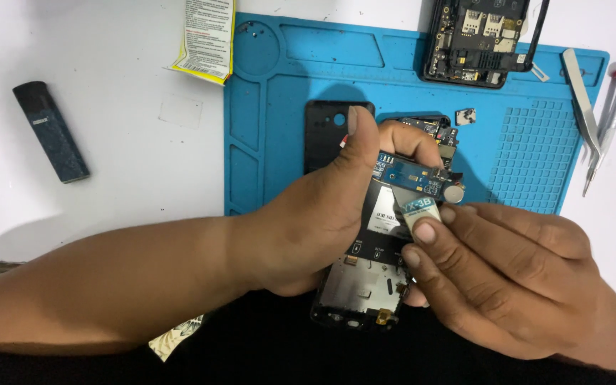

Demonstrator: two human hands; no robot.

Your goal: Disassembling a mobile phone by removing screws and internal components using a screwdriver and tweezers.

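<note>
Over the blue silicone work mat [265,128], left hand [322,214] grips an opened phone [365,285], thumb upright along its left edge, other fingers wrapped behind; a small blue circuit board [411,175] sits at the phone's upper part, just past the thumb. Right hand [507,278] pinches a small white-and-blue eraser-like block [416,210] between thumb and forefinger, its end touching the blue board. On the mat beyond: black back cover [322,132], second stripped phone frame [475,39], tiny loose part [465,116]; off the mat, metal tweezers [584,107] at right, dark patterned lighter-shaped case [51,132] at left.
</note>
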